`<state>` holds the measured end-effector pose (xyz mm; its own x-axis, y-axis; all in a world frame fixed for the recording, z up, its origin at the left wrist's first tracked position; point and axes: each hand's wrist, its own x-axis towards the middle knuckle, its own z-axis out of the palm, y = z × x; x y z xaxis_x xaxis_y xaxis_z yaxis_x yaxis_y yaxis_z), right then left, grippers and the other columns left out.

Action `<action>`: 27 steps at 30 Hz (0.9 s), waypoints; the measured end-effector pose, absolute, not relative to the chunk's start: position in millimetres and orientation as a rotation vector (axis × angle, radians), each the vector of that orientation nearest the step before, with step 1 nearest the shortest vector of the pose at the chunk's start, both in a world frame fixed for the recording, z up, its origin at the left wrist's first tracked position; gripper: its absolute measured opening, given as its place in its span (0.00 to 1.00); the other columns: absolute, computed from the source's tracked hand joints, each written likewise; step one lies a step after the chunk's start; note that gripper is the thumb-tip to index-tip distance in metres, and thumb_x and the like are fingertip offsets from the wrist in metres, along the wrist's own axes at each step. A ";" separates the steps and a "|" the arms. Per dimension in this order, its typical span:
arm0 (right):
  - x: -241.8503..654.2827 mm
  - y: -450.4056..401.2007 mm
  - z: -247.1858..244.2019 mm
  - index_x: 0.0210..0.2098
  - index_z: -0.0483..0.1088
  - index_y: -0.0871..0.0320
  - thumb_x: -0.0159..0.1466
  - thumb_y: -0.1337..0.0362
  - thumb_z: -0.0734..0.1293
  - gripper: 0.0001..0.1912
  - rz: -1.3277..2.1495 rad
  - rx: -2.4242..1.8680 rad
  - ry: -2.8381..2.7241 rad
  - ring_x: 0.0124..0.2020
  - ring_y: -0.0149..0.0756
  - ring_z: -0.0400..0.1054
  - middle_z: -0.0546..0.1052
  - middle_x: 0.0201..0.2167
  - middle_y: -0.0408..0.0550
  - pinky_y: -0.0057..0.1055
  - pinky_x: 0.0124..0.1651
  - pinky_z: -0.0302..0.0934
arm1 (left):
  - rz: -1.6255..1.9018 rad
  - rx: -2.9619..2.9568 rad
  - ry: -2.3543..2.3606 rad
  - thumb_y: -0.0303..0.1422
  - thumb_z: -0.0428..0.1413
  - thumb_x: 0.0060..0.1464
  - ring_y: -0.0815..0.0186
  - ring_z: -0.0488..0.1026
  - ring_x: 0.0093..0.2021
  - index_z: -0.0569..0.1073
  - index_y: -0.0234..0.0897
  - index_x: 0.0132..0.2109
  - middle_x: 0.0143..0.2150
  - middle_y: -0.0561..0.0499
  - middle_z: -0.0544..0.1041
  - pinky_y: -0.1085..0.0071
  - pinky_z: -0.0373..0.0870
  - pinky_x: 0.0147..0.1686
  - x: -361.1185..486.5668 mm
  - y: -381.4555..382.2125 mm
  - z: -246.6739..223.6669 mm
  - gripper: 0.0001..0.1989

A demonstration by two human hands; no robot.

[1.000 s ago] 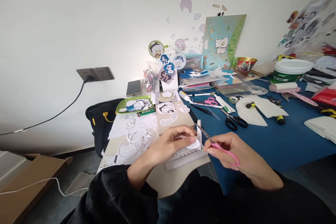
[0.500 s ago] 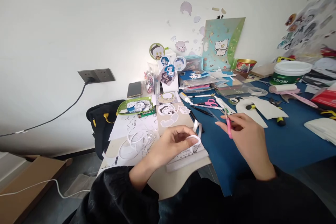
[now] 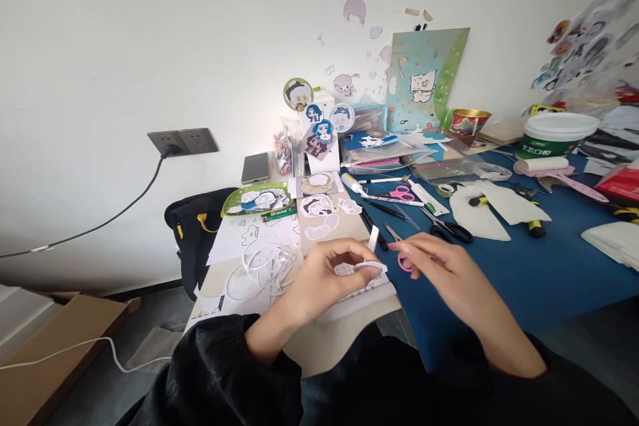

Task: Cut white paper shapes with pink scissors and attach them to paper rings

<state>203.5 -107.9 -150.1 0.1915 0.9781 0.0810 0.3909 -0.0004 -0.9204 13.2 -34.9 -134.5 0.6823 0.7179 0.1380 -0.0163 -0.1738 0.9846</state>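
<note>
My left hand (image 3: 332,273) is closed, pinching a white paper cutout (image 3: 374,267) between thumb and fingertips. A narrow white paper strip (image 3: 374,238) stands up just beyond those fingers; I cannot tell whether it is joined to the cutout. To the right, my right hand (image 3: 446,269) is closed on small pink-handled scissors (image 3: 404,262), their blades pointing up and away to the left. A small gap lies between the scissors and the cutout. Below the left hand is a white sheet with printed lines (image 3: 367,289).
White paper offcuts (image 3: 267,273) lie left of my hands. Black scissors (image 3: 452,231), other pink scissors (image 3: 401,194) and a glue bottle (image 3: 353,184) lie on the blue mat (image 3: 524,273). Farther back are a green tray (image 3: 234,203), phone (image 3: 256,168) and white-lidded tub (image 3: 559,133).
My right hand has moved left with the pink scissors, nearer the left hand, uncovering the black scissors. The paper strip, curled before, now looks straighter.
</note>
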 end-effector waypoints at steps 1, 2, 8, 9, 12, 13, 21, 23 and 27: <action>193.0 -108.2 -147.1 0.39 0.77 0.54 0.65 0.53 0.61 0.16 0.867 -1.451 -1.365 0.38 0.40 0.69 0.75 0.39 0.50 0.33 0.40 0.65 | 0.713 1.646 0.575 0.31 0.62 0.49 0.65 0.73 0.34 0.77 0.35 0.31 0.31 0.49 0.78 0.69 0.68 0.38 13.6 -36.3 -133.6 0.03; 182.7 -107.0 -145.4 0.39 0.77 0.54 0.66 0.54 0.60 0.16 0.942 -1.358 -1.373 0.43 0.41 0.69 0.75 0.41 0.49 0.35 0.47 0.63 | 0.700 1.658 0.562 0.30 0.62 0.49 0.65 0.73 0.34 0.77 0.35 0.32 0.32 0.49 0.79 0.69 0.68 0.38 14.0 -37.4 -133.0 0.03; 155.4 -90.3 -153.6 0.32 0.77 0.56 0.59 0.52 0.68 0.14 1.168 -1.007 -0.819 0.46 0.44 0.69 0.77 0.37 0.49 0.39 0.52 0.61 | 0.705 1.691 0.526 0.27 0.62 0.48 0.60 0.76 0.43 0.79 0.35 0.31 0.38 0.46 0.81 0.65 0.69 0.47 12.8 -37.1 -133.6 0.01; 157.8 -90.3 -154.8 0.29 0.75 0.56 0.59 0.52 0.68 0.13 1.106 -0.967 -0.740 0.45 0.43 0.69 0.77 0.36 0.48 0.39 0.51 0.61 | 0.748 1.725 0.530 0.27 0.62 0.48 0.59 0.76 0.45 0.79 0.36 0.31 0.42 0.46 0.81 0.64 0.68 0.49 12.2 -36.4 -134.5 0.01; 168.2 -96.9 -155.3 0.23 0.68 0.55 0.63 0.51 0.63 0.17 0.908 -0.974 -0.706 0.39 0.39 0.69 0.75 0.30 0.46 0.36 0.46 0.62 | 0.948 1.911 0.555 0.25 0.60 0.50 0.58 0.75 0.47 0.79 0.39 0.33 0.46 0.46 0.80 0.62 0.68 0.50 10.3 -34.5 -138.1 0.05; 170.6 -100.1 -154.9 0.25 0.68 0.55 0.64 0.51 0.62 0.17 0.873 -1.038 -0.751 0.36 0.39 0.68 0.74 0.29 0.46 0.36 0.45 0.62 | 1.029 1.984 0.565 0.24 0.59 0.51 0.59 0.75 0.45 0.80 0.40 0.34 0.44 0.47 0.80 0.62 0.69 0.48 9.8 -34.0 -139.3 0.07; 154.5 -103.3 -154.9 0.24 0.56 0.54 0.55 0.52 0.71 0.20 1.095 -1.199 -0.960 0.33 0.40 0.71 0.73 0.29 0.45 0.36 0.40 0.64 | 1.324 2.313 0.500 0.24 0.58 0.53 0.61 0.74 0.39 0.78 0.42 0.35 0.36 0.49 0.80 0.64 0.69 0.39 8.0 -30.4 -147.1 0.08; 153.5 -101.2 -154.6 0.23 0.52 0.54 0.54 0.54 0.71 0.22 1.082 -1.207 -0.965 0.33 0.39 0.71 0.74 0.30 0.45 0.35 0.39 0.64 | 1.320 2.325 0.472 0.24 0.57 0.53 0.61 0.73 0.40 0.78 0.42 0.37 0.37 0.49 0.80 0.64 0.69 0.40 7.5 -30.1 -148.9 0.09; 160.5 -102.2 -152.8 0.23 0.50 0.53 0.56 0.59 0.69 0.21 0.967 -1.313 -1.062 0.34 0.38 0.69 0.73 0.28 0.42 0.33 0.38 0.61 | 1.285 2.117 0.622 0.22 0.49 0.58 0.62 0.73 0.43 0.75 0.40 0.46 0.42 0.48 0.78 0.66 0.68 0.44 6.1 -30.1 -148.2 0.15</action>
